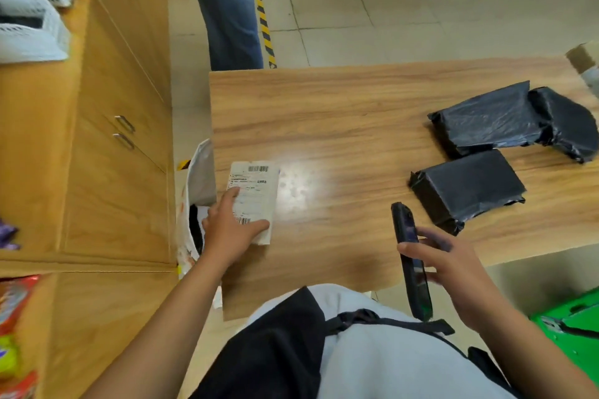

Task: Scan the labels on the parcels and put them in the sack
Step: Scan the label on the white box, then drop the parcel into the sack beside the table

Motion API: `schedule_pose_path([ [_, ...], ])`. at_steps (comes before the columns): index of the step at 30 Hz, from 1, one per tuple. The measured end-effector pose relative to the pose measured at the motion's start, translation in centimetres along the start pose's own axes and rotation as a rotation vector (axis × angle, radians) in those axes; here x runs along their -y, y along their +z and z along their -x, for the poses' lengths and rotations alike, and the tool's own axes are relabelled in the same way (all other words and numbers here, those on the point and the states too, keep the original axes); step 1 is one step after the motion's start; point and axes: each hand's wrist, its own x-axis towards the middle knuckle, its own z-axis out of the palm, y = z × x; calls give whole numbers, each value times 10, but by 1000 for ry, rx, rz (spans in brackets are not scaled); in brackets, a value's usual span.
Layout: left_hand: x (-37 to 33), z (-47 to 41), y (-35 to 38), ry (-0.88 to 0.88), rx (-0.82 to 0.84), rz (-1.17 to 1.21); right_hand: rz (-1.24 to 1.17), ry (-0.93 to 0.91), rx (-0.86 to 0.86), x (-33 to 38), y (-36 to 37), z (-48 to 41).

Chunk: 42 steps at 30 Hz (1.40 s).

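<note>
We see the sack (pixel 197 191) open at the table (pixel 340 107) edge, our left hand (pixel 227 227) pressing flat on the white labelled parcel (pixel 259 191) just beside it, and the scanner (pixel 411 256) gripped in our right hand (pixel 453 266) well apart, so a loose shove could send that parcel past the sack's mouth.

Someone in blue jeans (pixel 230 10) stands at the far edge of the wooden table (pixel 340 113), beside yellow-and-black hazard tape (pixel 264 23) on the floor. A wooden cabinet (pixel 107 172) on the left carries white mesh baskets (pixel 35 26). A green crate (pixel 577 327) sits low on the right.
</note>
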Motion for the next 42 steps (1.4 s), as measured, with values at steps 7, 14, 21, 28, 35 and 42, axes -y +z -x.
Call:
schedule_pose_path([
  [7, 38, -29, -60, -203, 4, 555, 30, -76, 84, 12, 26, -8],
  [14, 68, -49, -74, -298, 140, 745, 58, -117, 74, 15, 30, -8],
  [21, 66, -48, -64, -216, -196, 695, 57, -111, 53, 11, 25, -4],
  [28, 15, -15, -34, 35, -186, 562, 105, -101, -15, -1, 15, -5],
  [35, -66, 3, 20, 301, 173, 315, -42, -82, -96, -7, -17, 4],
  [42, -136, 14, 107, 560, 474, 86, -199, -1, -281, -39, -59, 22],
])
